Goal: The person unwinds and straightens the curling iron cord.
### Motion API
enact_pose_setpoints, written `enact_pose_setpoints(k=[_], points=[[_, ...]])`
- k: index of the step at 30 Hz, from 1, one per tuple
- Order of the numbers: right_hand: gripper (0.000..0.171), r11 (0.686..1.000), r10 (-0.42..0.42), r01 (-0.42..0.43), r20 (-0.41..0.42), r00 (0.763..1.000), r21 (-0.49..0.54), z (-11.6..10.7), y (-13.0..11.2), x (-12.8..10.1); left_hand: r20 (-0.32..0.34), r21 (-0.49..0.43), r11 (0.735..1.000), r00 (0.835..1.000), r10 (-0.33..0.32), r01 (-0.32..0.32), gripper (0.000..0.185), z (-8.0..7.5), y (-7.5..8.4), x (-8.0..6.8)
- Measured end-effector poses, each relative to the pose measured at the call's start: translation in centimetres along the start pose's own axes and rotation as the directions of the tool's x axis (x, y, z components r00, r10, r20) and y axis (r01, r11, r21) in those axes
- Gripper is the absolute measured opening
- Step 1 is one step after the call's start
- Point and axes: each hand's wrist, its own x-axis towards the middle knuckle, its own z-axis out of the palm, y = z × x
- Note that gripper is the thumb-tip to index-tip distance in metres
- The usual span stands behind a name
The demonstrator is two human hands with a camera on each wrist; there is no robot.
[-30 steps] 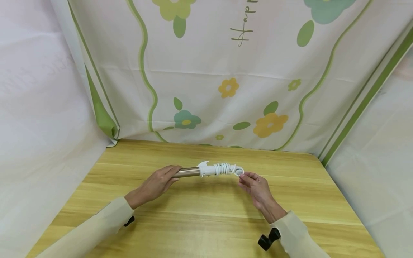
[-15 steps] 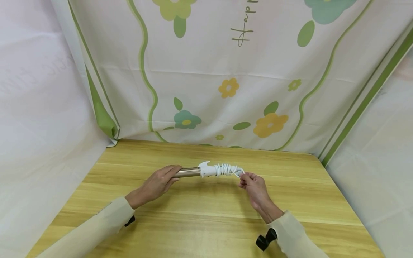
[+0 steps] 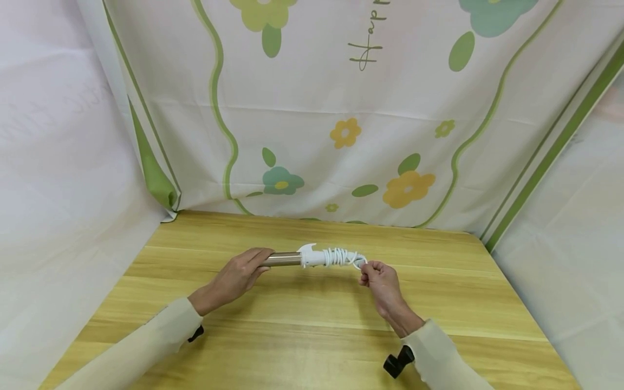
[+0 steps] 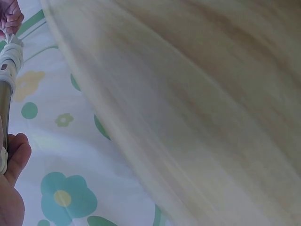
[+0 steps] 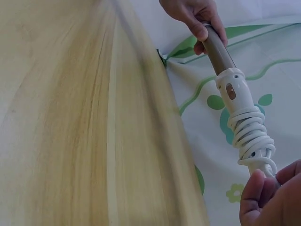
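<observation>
A curling iron point(image 3: 312, 258) is held level just above the wooden tabletop point(image 3: 312, 325), its white cord point(image 3: 341, 255) wound around the white handle. The left hand point(image 3: 236, 279) grips the metal barrel end; the right hand point(image 3: 380, 281) pinches the cord at the handle's tip. Behind hangs a flowered cloth point(image 3: 341, 108)

Bare wooden table point(image 3: 312, 336) all around both hands; floral cloth backdrop point(image 3: 341, 135) closes off rear and sides.
</observation>
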Motion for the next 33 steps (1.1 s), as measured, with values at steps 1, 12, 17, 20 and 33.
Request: enact_pose_setpoints(k=[1,12,17,20,33], points=[[0.007,1.0,0.002,-0.002,0.009,1.0,0.0,0.0,-0.1,0.0,-0.005,-0.001,1.0,1.0,-0.002,0.002,0.042,0.1,-0.1,0.0],[0.015,0.989,0.09,-0.105,0.145,0.985,0.105,-1.1,-1.4,0.4,-0.039,0.024,1.0,0.999,0.007,-0.006,0.046,0.0,-0.4,0.0],[0.019,0.986,0.096,-0.115,0.155,0.983,0.122,-1.1,-1.2,0.5,-0.04,0.024,1.0,0.999,-0.004,0.005,0.044,-0.1,-0.5,-0.2],[0.018,0.985,0.098,-0.116,0.136,0.986,0.131,-0.9,-1.2,0.5,-0.044,0.023,1.0,0.999,-0.007,0.008,0.044,-0.1,-0.5,-0.1],[0.014,0.999,0.051,-0.05,0.042,0.998,-0.017,0.0,-0.9,0.2,-0.047,0.051,0.998,0.999,0.025,-0.023,0.046,-0.2,-0.2,0.2]])
